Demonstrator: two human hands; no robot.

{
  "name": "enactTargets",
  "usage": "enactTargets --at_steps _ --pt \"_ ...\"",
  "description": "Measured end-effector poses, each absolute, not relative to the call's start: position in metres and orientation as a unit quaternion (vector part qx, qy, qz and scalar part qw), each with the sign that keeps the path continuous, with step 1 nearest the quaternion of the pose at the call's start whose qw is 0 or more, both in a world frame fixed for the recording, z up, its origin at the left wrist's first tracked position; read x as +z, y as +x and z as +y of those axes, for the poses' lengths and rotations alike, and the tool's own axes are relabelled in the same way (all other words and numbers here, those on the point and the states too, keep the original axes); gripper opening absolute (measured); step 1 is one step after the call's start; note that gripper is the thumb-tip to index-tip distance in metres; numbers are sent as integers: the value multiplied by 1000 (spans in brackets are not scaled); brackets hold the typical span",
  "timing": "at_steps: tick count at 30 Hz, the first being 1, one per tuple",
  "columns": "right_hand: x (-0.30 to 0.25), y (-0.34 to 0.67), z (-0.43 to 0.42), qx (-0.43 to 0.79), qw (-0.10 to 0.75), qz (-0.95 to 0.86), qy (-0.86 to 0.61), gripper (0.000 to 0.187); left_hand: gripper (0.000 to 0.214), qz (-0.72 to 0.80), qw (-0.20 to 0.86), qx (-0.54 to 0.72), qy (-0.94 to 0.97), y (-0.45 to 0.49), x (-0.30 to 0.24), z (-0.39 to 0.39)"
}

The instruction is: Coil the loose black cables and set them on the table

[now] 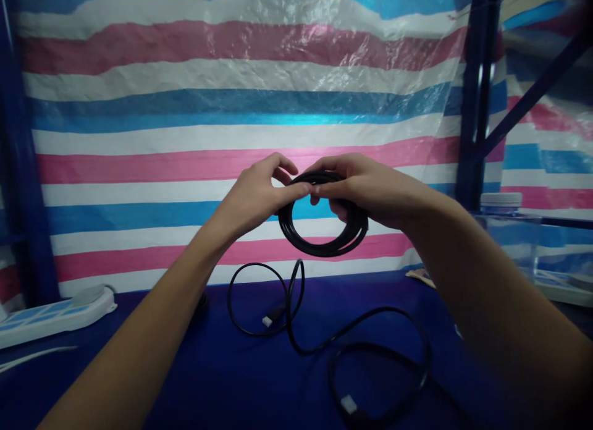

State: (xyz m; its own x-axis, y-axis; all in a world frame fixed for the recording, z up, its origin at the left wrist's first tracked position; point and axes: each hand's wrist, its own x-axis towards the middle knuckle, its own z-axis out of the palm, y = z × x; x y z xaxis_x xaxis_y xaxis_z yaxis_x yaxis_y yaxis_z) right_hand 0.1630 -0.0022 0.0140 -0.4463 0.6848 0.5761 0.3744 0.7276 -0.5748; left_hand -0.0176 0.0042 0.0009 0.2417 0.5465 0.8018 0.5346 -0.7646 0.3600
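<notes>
1. Clamped on a coil of black cable (324,249), the right hand (365,186) pinches its upper right part, with the thumb on the near side and fingers over the top and behind; some fingertips show through the ring.
2. On the coil's upper left, the left hand (259,195) lays its thumb along the cable, while its forefinger arches above with a gap beneath. Whether its hidden fingers close on the coil from behind, I cannot tell.
3. Both thumb tips come close together at the top of the ring.
4. Held up in the air, the coil hangs above the blue table (231,387), in front of a striped plastic sheet (231,170).
5. Below it, loose black cable (343,338) curls across the tabletop; whether it joins the coil is unclear.
6. One white-tipped plug (273,317) lies by the left loop, and another plug (349,404) lies nearer the front edge of the view.
7. At the far left sits a white and blue power strip (65,319).
8. Over on the right, a jar with a white lid (500,200) stands beyond the right forearm, near a blue metal post (477,96).
</notes>
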Motion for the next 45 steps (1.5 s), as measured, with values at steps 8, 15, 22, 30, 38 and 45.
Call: enactTargets --at_steps 8,15,22,30,38,45 --pt "11 159 -8 127 325 -888 -301 22 31 289 142 333 887 -17 1 -2" --pt "11 162 -10 160 308 -889 -297 25 17 287 288 343 846 -11 -4 0" --pt "13 169 -5 171 320 -895 -259 25 26 242 275 385 847 -9 -2 -1" --pt "14 184 4 174 322 -889 -275 43 12 314 275 489 766 -23 0 11" --pt "14 180 5 163 305 -893 -286 36 13 331 373 407 765 -25 0 14" --pt "12 177 9 184 266 -904 -281 30 16 324 370 355 795 -20 -2 11"
